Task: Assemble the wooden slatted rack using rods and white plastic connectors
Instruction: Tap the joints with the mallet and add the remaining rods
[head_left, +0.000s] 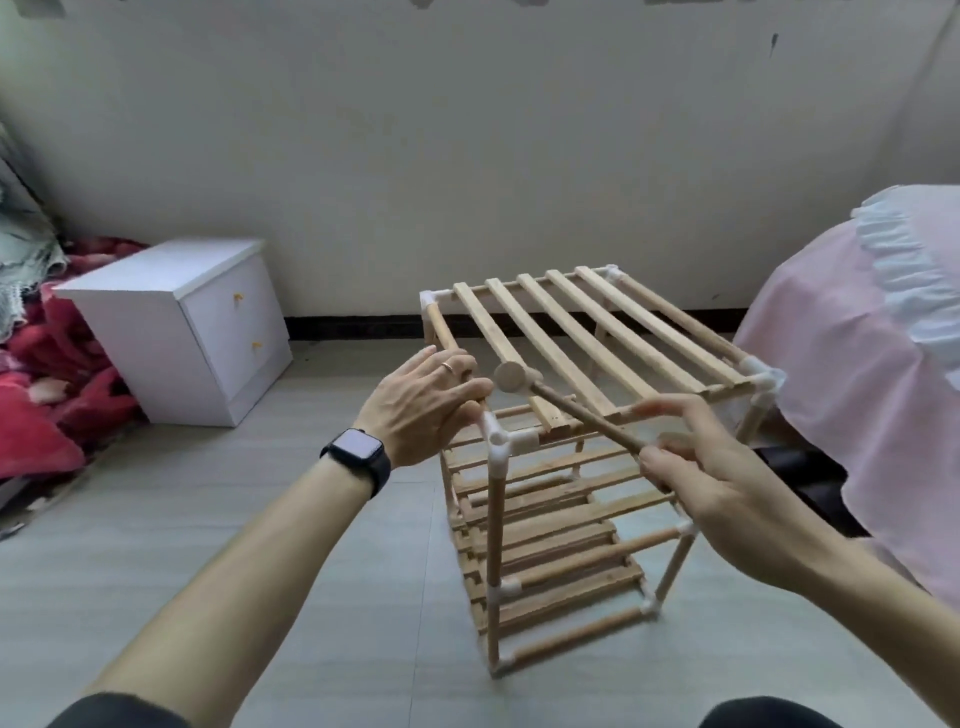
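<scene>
Head view: a wooden slatted rack (571, 332) stands upright on the floor (260, 545), directly in front of the person.
Rack build: several slatted tiers, round rods as uprights and rails, white plastic connectors at the joints.
Left hand (421, 410): on the rack's top left rod (441, 327), fingers (457, 389) curled over it and gripping, just behind the near-left corner connector (498, 439).
Right hand (727, 499): at the rack's near top edge, fingers (670, 405) closed round the handle of a wooden mallet (571, 410); one finger reaches out toward the front rail.
Mallet: head raised just above the rack's near-left corner, not touching it; slightly blurred.
Watch (358, 457): dark, on the left wrist.
Cabinet (171, 322): white, two drawers, well left of the rack.
Pink cover (857, 338): drapes just right of the rack.
</scene>
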